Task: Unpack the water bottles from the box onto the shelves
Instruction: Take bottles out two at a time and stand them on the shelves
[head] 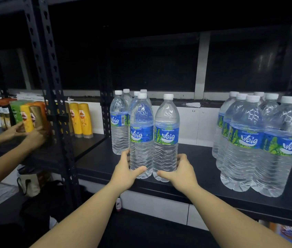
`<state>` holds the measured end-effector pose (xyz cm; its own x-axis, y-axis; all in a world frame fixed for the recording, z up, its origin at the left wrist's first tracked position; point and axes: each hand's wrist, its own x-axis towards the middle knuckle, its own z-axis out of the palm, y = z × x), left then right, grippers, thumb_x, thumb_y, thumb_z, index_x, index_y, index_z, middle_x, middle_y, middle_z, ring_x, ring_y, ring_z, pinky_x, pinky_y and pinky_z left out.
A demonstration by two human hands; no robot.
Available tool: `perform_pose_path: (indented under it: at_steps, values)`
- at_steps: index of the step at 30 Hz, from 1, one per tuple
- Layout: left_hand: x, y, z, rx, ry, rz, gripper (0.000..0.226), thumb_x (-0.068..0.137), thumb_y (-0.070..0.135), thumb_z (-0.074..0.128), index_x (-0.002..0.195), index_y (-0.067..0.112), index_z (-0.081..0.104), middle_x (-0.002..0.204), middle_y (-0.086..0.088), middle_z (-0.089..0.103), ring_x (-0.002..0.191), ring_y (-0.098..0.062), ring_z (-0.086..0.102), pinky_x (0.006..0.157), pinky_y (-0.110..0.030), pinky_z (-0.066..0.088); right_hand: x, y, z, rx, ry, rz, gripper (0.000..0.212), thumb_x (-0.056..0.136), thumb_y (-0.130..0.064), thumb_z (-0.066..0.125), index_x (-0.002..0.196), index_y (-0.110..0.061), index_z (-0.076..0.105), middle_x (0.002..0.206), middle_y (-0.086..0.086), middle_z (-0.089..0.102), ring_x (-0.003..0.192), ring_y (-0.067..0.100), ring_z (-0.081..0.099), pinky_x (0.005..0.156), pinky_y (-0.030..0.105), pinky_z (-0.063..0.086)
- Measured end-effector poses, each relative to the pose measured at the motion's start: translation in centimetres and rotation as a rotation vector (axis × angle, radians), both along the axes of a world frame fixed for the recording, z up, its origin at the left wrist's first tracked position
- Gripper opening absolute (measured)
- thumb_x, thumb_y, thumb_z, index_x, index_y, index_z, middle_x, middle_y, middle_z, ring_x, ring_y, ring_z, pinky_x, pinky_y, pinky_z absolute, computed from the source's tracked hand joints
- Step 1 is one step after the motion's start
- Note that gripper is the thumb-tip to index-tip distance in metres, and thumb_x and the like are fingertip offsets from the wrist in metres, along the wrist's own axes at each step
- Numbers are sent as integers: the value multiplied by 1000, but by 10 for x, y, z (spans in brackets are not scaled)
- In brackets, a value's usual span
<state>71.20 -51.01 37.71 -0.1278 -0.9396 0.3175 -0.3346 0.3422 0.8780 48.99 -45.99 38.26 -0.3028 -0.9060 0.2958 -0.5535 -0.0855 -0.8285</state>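
Two clear water bottles with blue labels and white caps stand side by side near the front edge of the black shelf. My left hand grips the base of the left bottle, thumb across its front. My right hand grips the base of the right bottle the same way. Behind them stand several more bottles. A second group of several bottles stands at the right of the shelf. The box is out of view.
A black perforated upright divides this shelf from the left one, where another person's hands handle yellow and gold shampoo bottles. A tote bag sits below on the floor. Bare shelf lies between the two bottle groups.
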Motion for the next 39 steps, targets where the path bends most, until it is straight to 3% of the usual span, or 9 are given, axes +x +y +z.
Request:
perform_pose_path:
  at_steps: [8, 16, 23, 33, 36, 39]
  values:
    - [16, -11, 1, 4, -20, -7, 94, 82, 33, 90, 157, 29, 33, 142, 9, 58, 127, -12, 61, 112, -38, 49, 15, -11, 0, -17, 38, -23, 82, 48, -50, 99, 106, -29, 46, 113, -7, 66, 96, 10, 67, 77, 33, 57]
    - [49, -28, -4, -1, 14, 50, 96, 81, 34, 91, 157, 29, 34, 142, 10, 58, 129, -12, 60, 112, -37, 49, 50, -36, -5, -25, 57, -15, 79, 51, -55, 97, 103, -33, 43, 111, -9, 66, 95, 10, 69, 78, 36, 61]
    - [81, -45, -3, -6, 15, 112, 90, 84, 30, 89, 156, 30, 35, 134, 13, 58, 121, -9, 59, 100, -28, 45, 85, -63, -5, -30, 67, 44, 79, 56, -52, 98, 108, -30, 44, 117, -8, 64, 101, 13, 68, 84, 37, 60]
    - [110, -76, -5, 11, -29, 186, 91, 86, 32, 86, 158, 35, 31, 139, 13, 61, 120, -10, 63, 109, -41, 51, 115, -83, -10, -8, -4, 137, 91, 51, -65, 93, 122, -43, 42, 125, -17, 64, 112, 8, 67, 94, 40, 58]
    - [109, -81, -9, 50, 7, 203, 94, 85, 36, 86, 160, 30, 28, 137, 13, 61, 127, -15, 62, 111, -46, 49, 114, -83, -11, 10, 6, 148, 84, 53, -67, 87, 122, -44, 45, 122, -17, 66, 109, 5, 67, 95, 39, 59]
    - [109, -85, -12, 94, 24, 220, 78, 85, 39, 87, 143, 30, 36, 142, 5, 60, 125, -17, 62, 111, -50, 49, 112, -83, -9, 32, 6, 153, 77, 53, -63, 85, 118, -45, 48, 118, -16, 65, 105, 6, 67, 94, 40, 59]
